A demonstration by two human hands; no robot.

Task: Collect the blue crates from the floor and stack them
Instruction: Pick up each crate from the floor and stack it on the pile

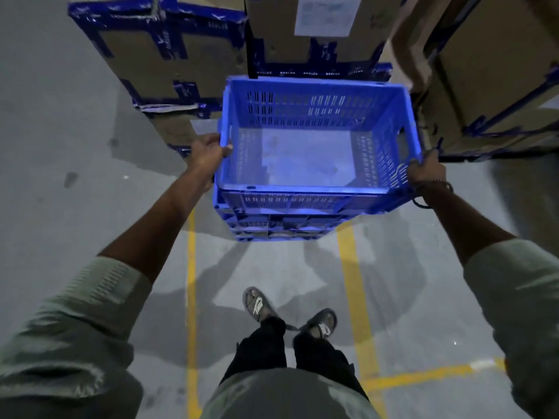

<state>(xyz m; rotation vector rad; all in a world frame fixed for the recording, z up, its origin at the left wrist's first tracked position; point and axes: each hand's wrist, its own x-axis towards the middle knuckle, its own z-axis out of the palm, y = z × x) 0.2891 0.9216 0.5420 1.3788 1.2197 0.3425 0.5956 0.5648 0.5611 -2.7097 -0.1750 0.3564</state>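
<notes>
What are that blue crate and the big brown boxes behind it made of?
The blue crate looks like moulded plastic: uniform colour, slotted vent walls, slight sheen. The brown boxes appear to be matte cardboard, edged with glossy blue tape and bearing a paper label.

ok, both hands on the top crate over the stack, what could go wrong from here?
1. The top crate sits skewed over the stacked crates below; lowered like this it may not nest and could tip.
2. The left hand and right hand wrap the rim, so fingers could get pinched as it seats.
3. Cardboard boxes stand close behind, so the far rim could snag.
</notes>
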